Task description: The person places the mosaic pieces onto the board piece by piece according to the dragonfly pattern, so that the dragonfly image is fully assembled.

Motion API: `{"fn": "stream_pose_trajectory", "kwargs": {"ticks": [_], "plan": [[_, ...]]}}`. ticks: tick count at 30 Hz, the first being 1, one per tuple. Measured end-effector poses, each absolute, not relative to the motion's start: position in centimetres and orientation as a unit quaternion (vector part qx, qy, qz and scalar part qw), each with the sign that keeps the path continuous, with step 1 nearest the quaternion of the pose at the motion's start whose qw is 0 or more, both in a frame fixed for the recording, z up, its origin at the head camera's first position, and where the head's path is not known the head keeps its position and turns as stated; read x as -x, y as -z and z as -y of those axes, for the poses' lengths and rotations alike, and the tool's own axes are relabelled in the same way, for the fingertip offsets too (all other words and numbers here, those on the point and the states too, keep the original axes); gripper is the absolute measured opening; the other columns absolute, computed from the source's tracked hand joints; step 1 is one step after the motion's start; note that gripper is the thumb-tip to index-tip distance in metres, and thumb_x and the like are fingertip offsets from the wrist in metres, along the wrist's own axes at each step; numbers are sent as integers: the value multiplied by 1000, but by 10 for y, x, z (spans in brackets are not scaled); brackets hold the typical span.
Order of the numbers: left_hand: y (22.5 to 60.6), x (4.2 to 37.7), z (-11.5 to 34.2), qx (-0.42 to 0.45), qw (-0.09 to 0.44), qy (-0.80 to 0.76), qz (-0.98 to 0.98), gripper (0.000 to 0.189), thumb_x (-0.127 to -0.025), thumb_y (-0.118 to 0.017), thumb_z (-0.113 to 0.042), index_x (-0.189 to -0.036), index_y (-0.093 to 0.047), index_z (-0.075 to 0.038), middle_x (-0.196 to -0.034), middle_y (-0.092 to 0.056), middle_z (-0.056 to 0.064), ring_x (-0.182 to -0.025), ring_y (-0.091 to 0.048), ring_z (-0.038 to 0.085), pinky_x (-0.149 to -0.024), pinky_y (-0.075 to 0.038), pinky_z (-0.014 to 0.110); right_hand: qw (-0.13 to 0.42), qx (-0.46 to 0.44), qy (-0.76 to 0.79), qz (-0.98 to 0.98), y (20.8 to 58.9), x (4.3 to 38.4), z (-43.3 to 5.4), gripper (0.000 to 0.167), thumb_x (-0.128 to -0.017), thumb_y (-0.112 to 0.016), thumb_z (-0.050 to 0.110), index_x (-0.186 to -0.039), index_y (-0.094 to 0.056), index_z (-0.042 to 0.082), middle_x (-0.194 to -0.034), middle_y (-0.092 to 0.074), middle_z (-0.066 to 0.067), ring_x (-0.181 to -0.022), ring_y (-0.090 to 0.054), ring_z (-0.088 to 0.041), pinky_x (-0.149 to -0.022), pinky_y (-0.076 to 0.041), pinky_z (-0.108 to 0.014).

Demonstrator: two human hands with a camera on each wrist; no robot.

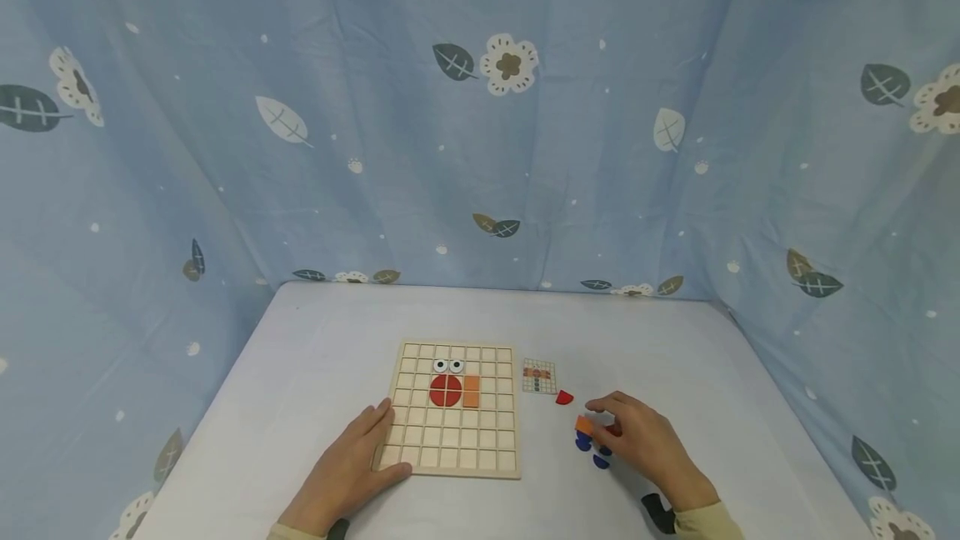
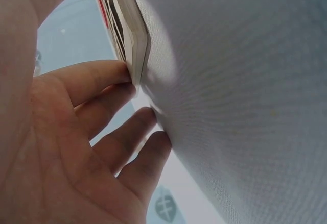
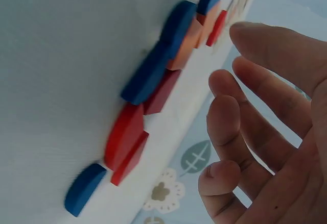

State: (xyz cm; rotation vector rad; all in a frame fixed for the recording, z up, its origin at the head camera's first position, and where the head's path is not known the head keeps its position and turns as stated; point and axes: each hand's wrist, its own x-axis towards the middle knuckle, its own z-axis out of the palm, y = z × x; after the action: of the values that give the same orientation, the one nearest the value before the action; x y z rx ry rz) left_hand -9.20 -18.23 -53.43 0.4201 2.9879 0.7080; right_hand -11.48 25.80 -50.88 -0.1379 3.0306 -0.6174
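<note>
1. Left hand (image 1: 351, 467): fingers loosely extended and slightly spread, resting against the left edge of the wooden grid board (image 1: 487, 442); thumb reaches to its near-left corner. Contact only, no clenched grip.
2. Board: pale wood, squarish, with a raised plain rim and shallow square cells divided by thin dark lines. Lies flat near mid-table. Its edge shows thick and smooth in the left wrist view.
3. On the board, upper middle: two round-eye tiles (image 1: 440, 366), white with black pupils, side by side. Just below, a red disc (image 1: 439, 397) built of four quarter-rounds. Beside the disc, on its right, orange tiles (image 1: 471, 392) form an upright rectangle.
4. Right hand (image 1: 643, 438): fingers softly bent, a clear gap between thumb and fingertips, nothing held. Hovers over the loose pieces on the right side of the table.
5. Loose pieces, matte and thick with crisp edges: blue half-rounds (image 1: 602, 462), an orange block (image 1: 584, 424), red pieces (image 3: 124, 137), one with a curved side. Several touch or overlap in a ragged row.
6. Pattern card (image 1: 539, 386): small, printed with a grid and coloured figure, just right of the board. A red quarter-round (image 1: 564, 397) lies near its lower right corner.
7. Tabletop cloth (image 2: 230, 106): white, fine woven grain. Behind, a blue curtain (image 1: 375, 148), softly creased, printed with leaves and scalloped flowers.
8. Beige sleeve (image 1: 707, 522) at right wrist.
</note>
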Motion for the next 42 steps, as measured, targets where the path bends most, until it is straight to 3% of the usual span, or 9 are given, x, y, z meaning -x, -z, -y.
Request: {"fn": "stream_pose_trajectory", "kwargs": {"ticks": [6, 13, 29, 34, 42], "plan": [[535, 92, 183, -136, 22, -233, -963, 96, -82, -74, -64, -148, -49, 0, -159, -41, 7, -145, -38, 35, -116, -37, 49, 15, 66, 194, -979, 514, 116, -256, 27, -80, -88, 24, -104, -78, 24, -97, -67, 14, -72, -58, 0, -69, -58, -23], [538, 92, 183, -136, 22, -238, -961, 95, -81, -76, -62, -148, -50, 0, -159, -41, 7, -145, -37, 35, -116, -37, 49, 8, 76, 176, -981, 520, 120, -254, 25, -79, -89, 22, -102, -79, 24, -91, -64, 17, -68, -50, -1, -62, -52, -19], [534, 93, 184, -137, 26, -242, -960, 95, -82, -75, -62, -148, -49, 0, -159, -41, 8, -145, -37, 36, -116, -36, 49, 38, 62, 170, -983, 522, 129, -252, 22, -81, -87, 20, -101, -78, 24, -84, -59, 17, -67, -49, -5, -58, -48, -20], [534, 93, 184, -139, 23, -241, -960, 94, -81, -76, -60, -147, -50, 1, -158, -42, 9, -145, -38, 36, -116, -37, 49, 28, 71, 178, -981, 523, 131, -252, 14, -82, -86, 20, -93, -79, 24, -86, -60, 17, -65, -49, -2, -55, -47, -20], [534, 93, 184, -138, 25, -238, -961, 93, -81, -77, -59, -147, -50, 1, -158, -42, 9, -145, -38, 36, -116, -37, 49, 17, 83, 161, -983, 524, 130, -253, 13, -79, -88, 26, -88, -79, 29, -88, -63, 20, -73, -52, -2, -65, -52, -25]]}}
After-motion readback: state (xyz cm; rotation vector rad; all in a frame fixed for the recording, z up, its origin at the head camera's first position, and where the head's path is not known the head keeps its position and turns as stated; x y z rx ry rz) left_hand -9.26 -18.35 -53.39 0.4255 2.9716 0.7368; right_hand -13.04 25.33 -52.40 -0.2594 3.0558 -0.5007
